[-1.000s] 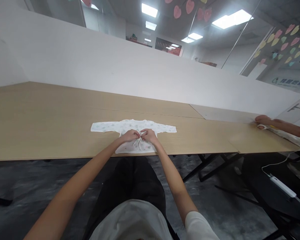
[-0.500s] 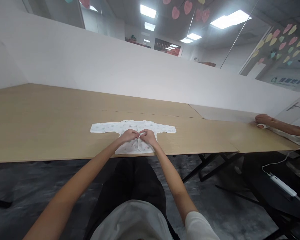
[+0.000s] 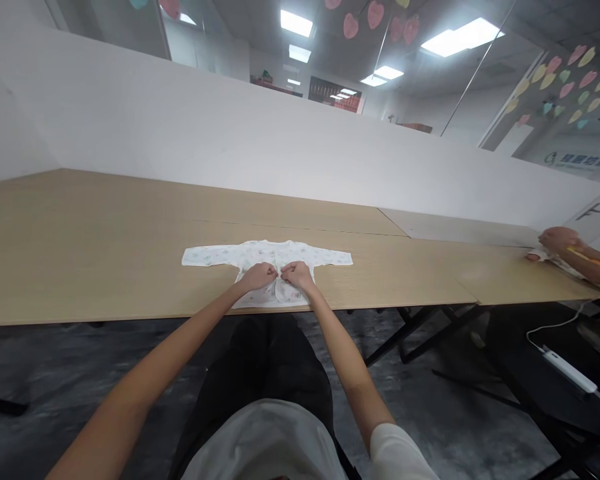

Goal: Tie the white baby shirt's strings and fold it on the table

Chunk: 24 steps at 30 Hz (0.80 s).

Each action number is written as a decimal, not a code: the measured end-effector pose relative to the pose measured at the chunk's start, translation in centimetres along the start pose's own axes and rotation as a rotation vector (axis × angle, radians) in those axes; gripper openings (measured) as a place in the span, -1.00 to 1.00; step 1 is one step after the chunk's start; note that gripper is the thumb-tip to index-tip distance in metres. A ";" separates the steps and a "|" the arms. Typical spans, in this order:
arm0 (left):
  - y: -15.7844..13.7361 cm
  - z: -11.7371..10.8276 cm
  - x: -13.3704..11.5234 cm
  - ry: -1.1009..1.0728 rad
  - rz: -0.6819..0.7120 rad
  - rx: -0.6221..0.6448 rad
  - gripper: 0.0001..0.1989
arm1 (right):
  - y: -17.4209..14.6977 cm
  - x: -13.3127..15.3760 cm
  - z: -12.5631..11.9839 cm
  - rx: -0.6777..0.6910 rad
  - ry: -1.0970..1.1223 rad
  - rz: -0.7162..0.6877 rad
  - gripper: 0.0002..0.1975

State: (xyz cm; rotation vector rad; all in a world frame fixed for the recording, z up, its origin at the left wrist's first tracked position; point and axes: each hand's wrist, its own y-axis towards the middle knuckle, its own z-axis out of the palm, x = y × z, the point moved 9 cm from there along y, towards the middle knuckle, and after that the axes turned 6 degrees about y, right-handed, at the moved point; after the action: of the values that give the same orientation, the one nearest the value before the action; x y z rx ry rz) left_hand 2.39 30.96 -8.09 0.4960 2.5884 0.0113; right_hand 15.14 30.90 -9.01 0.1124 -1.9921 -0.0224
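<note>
A small white baby shirt with a faint print lies on the table, sleeves spread to both sides and its hem by the table's front edge. Its front opening runs down the middle. My left hand is closed, its fingers pinching the cloth at the left side of that opening. Just across from it, my right hand pinches the right side. A narrow gap separates the fingertips. The hands cover part of the shirt's lower front, and any fastener between the fingers is too small to make out.
The long wooden table runs along a white wall. At the far right, another person's arm rests over white cloth on the table. A white power strip with a cable lies on a black seat below.
My hands have come slightly lower on the shirt front, and the fingertips are a little farther apart. At the far right, the other person's hand has shifted right.
</note>
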 end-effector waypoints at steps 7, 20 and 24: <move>-1.3 -1.3 -0.9 0.135 0.157 -0.254 -0.57 | -0.6 1.9 0.4 0.055 -0.151 -0.129 -0.83; -1.9 -0.5 0.8 0.571 0.222 -0.076 -0.55 | 0.0 3.1 -0.1 0.153 -0.407 -0.238 -0.73; 0.2 -4.1 6.2 0.625 0.004 -0.108 -0.55 | 4.7 2.8 -5.6 -0.034 -0.504 -0.167 -0.72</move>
State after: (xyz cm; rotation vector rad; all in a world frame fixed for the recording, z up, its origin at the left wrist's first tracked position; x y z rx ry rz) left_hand -4.54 33.70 -7.43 0.5185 3.1689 0.3589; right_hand 18.75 35.51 -3.86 0.2733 -2.4787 -0.2100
